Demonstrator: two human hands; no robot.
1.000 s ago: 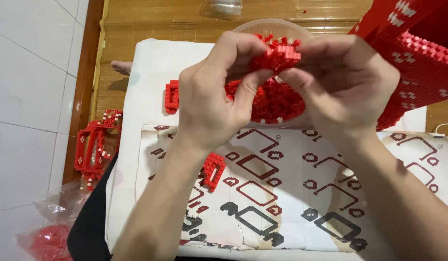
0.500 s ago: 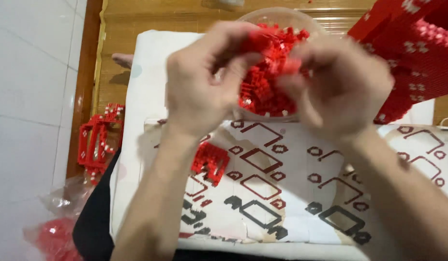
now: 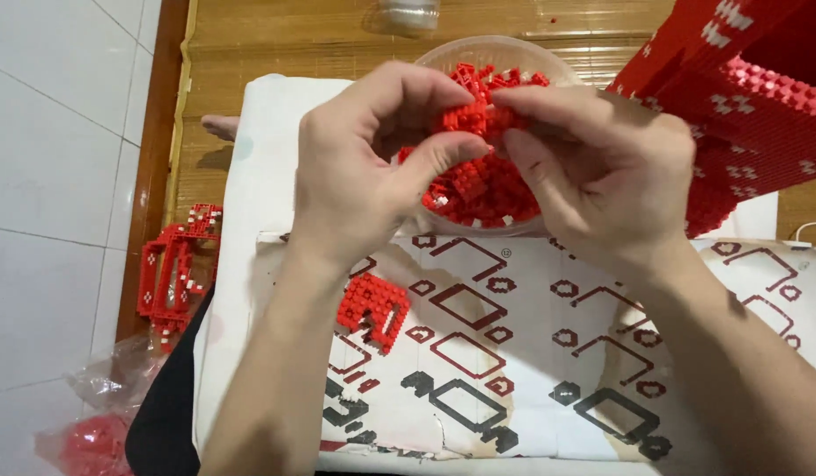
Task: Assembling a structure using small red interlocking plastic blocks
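Both hands meet above a clear bowl (image 3: 549, 57) heaped with loose red bricks (image 3: 483, 189). The left hand (image 3: 359, 167) and right hand (image 3: 602, 167) are each curled nearly closed, fingertips pinching a small red brick assembly (image 3: 470, 115) between them. Uneven pressure could likely snap it apart, dropping pieces into the bowl. A separate red section (image 3: 373, 310) lies nearer on the instruction sheet (image 3: 531, 353).

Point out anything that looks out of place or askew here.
A red brick frame lies off the work surface, on the floor by the wooden edge. A plastic bag of red pieces sits crumpled on the tiles. Nothing looks spilled or broken.
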